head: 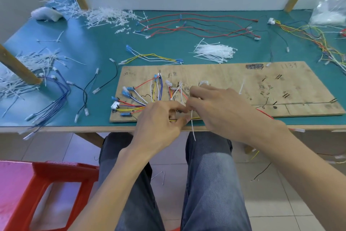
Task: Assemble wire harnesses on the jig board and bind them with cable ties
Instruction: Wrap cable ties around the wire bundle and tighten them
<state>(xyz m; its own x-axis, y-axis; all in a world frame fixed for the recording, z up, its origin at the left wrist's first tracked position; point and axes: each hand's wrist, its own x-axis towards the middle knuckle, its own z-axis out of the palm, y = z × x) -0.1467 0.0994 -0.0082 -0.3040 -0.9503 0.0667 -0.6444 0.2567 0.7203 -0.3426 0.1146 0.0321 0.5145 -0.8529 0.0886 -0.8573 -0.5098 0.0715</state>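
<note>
Down at the lower left, a red stool [46, 184] stands on the tiled floor [262, 202] beside the person's knees in grey jeans [209, 184]. Just above the knees, both hands meet over the near edge of the wooden board [243, 80], which lies at the front of the green tabletop [89, 47].

The left hand [159, 124] has its fingers curled, thumb and fingertips pinching the bundle of wires [134, 108] where it runs along the board's front edge. The right hand [221, 109], touching the left, also has its fingers curled and pinches a white cable tie [192, 129], whose tail hangs down past the tabletop edge.

Left of the hands the bundle fans out across the board into red, yellow, white and blue strands ending in blue and white plugs. A red wire [265, 113] runs from under the right wrist off the board's edge.

Left of the board lie loose blue and black wires [61, 95]. Behind it are a short yellow and white set of wires [153, 57] and a heap of white ties [213, 52]. Farther back, long red and black wires [196, 24] stretch across. White tie scraps [104, 15] are piled at the left and a tangle of yellow and green wires [309, 32] lies at the right. A clear plastic bag [329, 6] sits in the far right corner.
</note>
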